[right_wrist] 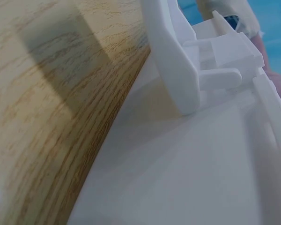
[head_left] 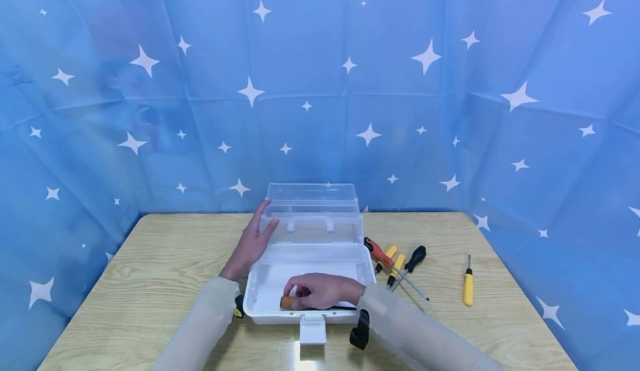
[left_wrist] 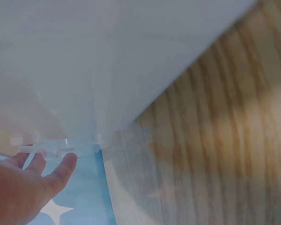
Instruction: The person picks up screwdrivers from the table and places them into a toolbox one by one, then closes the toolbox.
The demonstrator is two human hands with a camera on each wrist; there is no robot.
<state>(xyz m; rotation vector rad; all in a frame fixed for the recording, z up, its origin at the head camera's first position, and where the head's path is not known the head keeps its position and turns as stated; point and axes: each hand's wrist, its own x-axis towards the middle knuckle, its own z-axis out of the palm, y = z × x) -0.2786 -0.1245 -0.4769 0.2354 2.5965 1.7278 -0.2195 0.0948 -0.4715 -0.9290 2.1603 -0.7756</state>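
A white plastic toolbox (head_left: 310,320) stands on the table with its clear tiered lid (head_left: 312,211) raised. Beside the lid's left edge, my left hand (head_left: 250,247) touches it with extended fingers, the thumb spread apart; in the left wrist view those fingers (left_wrist: 63,172) meet the clear plastic edge. My right hand (head_left: 320,291) reaches down inside the box near the front wall. It grips a screwdriver (head_left: 288,302) with an orange handle pointing left, and the dark shaft shows to the right below the wrist. The front latch (head_left: 313,331) hangs down.
Right of the box, a red-and-black screwdriver (head_left: 382,253), a black-handled screwdriver (head_left: 416,257) and yellow-handled tools (head_left: 398,264) lie in a pile. Farther right lies a yellow screwdriver (head_left: 468,290). A blue star-patterned curtain (head_left: 310,121) hangs behind the table (head_left: 165,282).
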